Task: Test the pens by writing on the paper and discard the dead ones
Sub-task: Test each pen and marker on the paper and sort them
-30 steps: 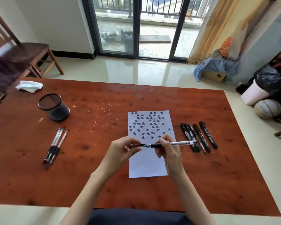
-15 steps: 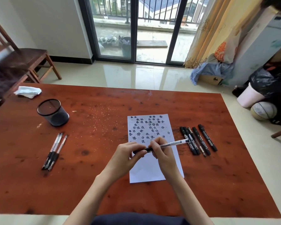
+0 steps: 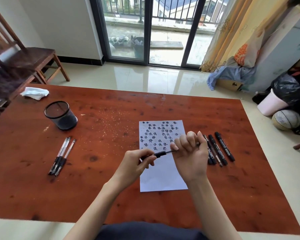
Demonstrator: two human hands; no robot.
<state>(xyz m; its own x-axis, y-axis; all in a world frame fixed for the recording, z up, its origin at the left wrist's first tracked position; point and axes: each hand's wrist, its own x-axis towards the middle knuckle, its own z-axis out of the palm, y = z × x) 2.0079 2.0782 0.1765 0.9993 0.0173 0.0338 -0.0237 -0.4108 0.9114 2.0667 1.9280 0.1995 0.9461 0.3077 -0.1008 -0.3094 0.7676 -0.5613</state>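
A white sheet of paper [image 3: 163,177] with many black written characters on its upper half lies on the red-brown table [image 3: 111,187]. Above the paper both hands hold one clear pen with a black grip [image 3: 161,153], lying nearly level. My left hand [image 3: 137,163] pinches its left end. My right hand [image 3: 190,156] is curled round its right part, hiding that end. Several black markers [image 3: 222,148] lie right of the paper, partly behind my right hand. Three clear pens [image 3: 61,155] lie at the left.
A black mesh pen cup [image 3: 60,115] stands at the table's left back, a crumpled white tissue [image 3: 35,92] beyond it. A wooden chair [image 3: 24,63] stands left of the table. A pink bin [image 3: 270,104] and a ball [image 3: 286,119] sit on the floor at the right.
My hands have come closer together on the pen, and my right hand has turned palm-up and wrapped round its barrel. The view has tilted slightly.
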